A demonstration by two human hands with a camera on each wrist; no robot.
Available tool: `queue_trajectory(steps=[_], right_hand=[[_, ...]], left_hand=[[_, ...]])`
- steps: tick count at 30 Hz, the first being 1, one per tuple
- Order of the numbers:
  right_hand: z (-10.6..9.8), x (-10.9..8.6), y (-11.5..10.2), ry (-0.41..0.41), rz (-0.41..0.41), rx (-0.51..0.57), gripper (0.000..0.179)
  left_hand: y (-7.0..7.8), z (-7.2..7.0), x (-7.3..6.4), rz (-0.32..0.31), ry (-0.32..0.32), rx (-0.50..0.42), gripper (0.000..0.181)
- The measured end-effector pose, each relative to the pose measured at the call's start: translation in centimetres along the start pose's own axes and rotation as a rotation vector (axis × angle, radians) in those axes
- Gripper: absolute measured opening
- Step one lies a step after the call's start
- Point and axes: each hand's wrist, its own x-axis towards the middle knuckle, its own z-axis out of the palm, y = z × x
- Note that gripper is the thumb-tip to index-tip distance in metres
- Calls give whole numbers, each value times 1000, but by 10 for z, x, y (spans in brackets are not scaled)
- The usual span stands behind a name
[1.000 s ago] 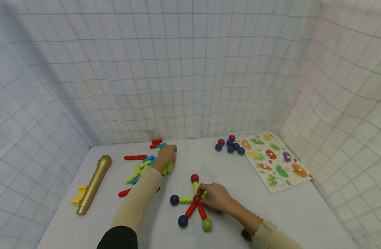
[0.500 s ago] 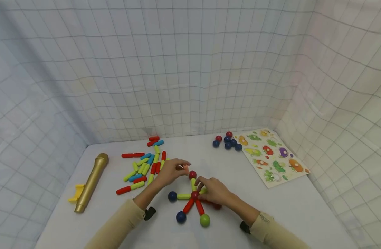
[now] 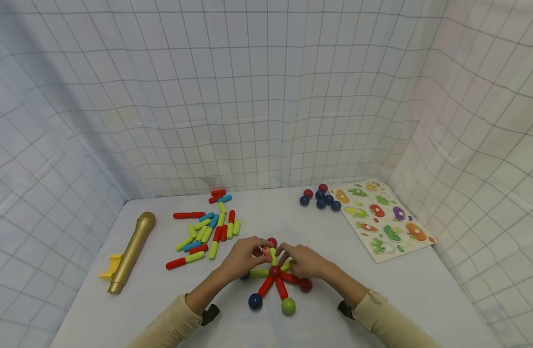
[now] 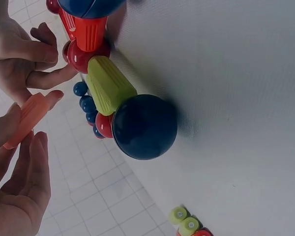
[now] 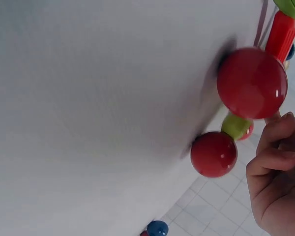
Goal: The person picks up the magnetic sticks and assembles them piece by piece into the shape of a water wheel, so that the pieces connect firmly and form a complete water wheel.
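Note:
My left hand pinches a short orange magnetic stick between thumb and fingers, above the star-shaped build. A dark red ball is the star's centre, with yellow-green sticks and red sticks fanning out. Outer ends carry balls: blue, green and red. My right hand is over the star's right side. In the left wrist view one of its fingers reaches the centre ball; its other fingers are bent, and I see nothing gripped in it.
Loose red, blue and yellow-green sticks lie at the left. A gold microphone rests far left beside a yellow plastic piece. Loose blue and red balls sit at the back, by a vegetable picture board.
My left hand has come from the stick pile to the star, bringing the orange stick. My right hand has stayed beside the centre, its fingers now a little higher off the centre ball.

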Motion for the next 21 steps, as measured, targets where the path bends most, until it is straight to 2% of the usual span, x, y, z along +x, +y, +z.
queue_trajectory(steps=[14, 21], right_hand=[[0, 0, -2, -16, -6, 4, 47], [-1, 1, -2, -22, 17, 19, 46]], left_hand=[[1, 2, -1, -29, -9, 14, 26], [-1, -2, -1, -69, -3, 16, 26]])
